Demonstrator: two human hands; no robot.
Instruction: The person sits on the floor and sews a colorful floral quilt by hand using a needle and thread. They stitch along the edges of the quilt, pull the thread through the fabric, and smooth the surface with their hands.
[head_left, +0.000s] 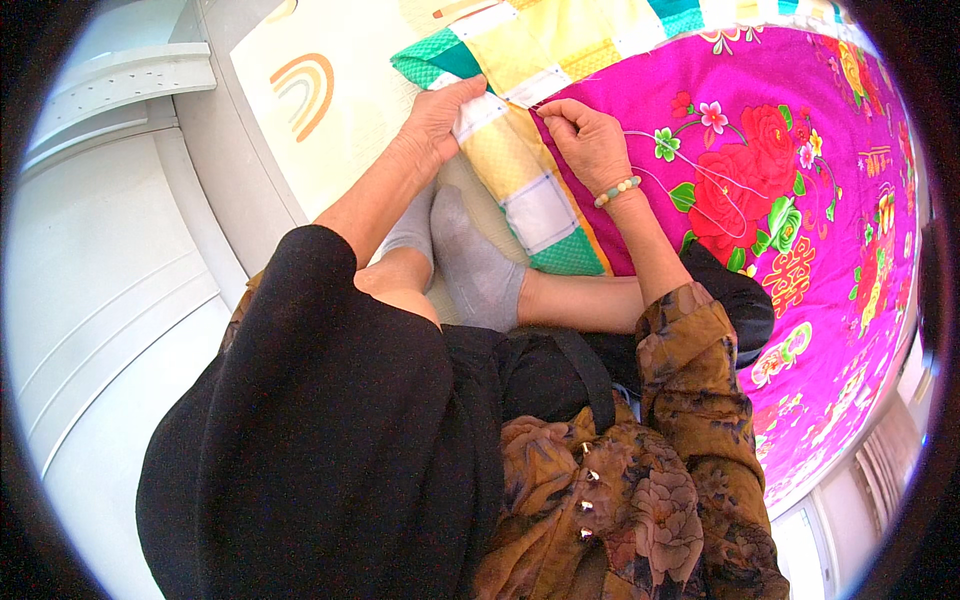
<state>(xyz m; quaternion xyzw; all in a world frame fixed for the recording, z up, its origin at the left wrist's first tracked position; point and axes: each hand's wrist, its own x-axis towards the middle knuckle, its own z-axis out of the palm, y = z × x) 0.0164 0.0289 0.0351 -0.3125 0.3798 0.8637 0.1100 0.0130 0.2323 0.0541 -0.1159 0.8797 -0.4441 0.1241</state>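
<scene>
My left hand (439, 116) grips the edge of a patchwork border (551, 214) of white, yellow and green squares, thumb on top. This border is joined to a magenta quilt cover (622, 82) printed with red roses and green leaves. At the seam, the thumb and forefinger of my right hand (589, 146) pinch something thin, apparently a sewing needle, mostly hidden by the fingertips. White thread (677, 155) trails from behind this hand in a loose loop over the roses. Blue stitched lines mark the white patches. Ahead of both hands, the border folds over at a green corner.
My crossed legs and grey socks (476, 259) lie just below the border. A cream mat (300, 172) with a rainbow print spreads at the upper left, beside a pale panelled surface (112, 225). The magenta cover extends down the right side.
</scene>
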